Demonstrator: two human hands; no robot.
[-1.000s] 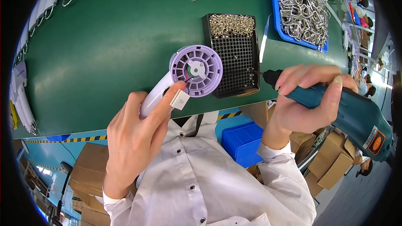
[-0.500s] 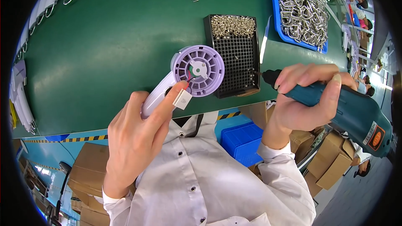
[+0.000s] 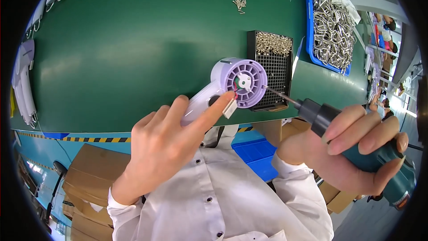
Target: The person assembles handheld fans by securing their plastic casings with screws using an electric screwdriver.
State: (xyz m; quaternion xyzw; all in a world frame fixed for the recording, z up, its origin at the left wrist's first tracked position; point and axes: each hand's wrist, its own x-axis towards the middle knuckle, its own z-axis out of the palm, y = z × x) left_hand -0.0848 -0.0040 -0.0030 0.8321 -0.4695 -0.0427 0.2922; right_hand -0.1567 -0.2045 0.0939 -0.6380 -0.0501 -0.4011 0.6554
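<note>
On a green table, near its front edge, a pale purple casing with a round end and a handle is held up in the person's left hand. The fingers of that hand are curled around the handle, and the pointing finger reaches to the thin wires at the round end. A small white block sits right by that fingertip. The round end has spokes like a wheel. The right hand is wrapped tight around a green and black power screwdriver. Its thin tip points at the right rim of the round end; it is too small to tell if they touch. Just behind the round end is a black tray full of little holes, with a pile of screws at its far end. More loose screws lie on the table past the tray. To the right, a blue bin holds lots of shiny bent metal loops.
</note>
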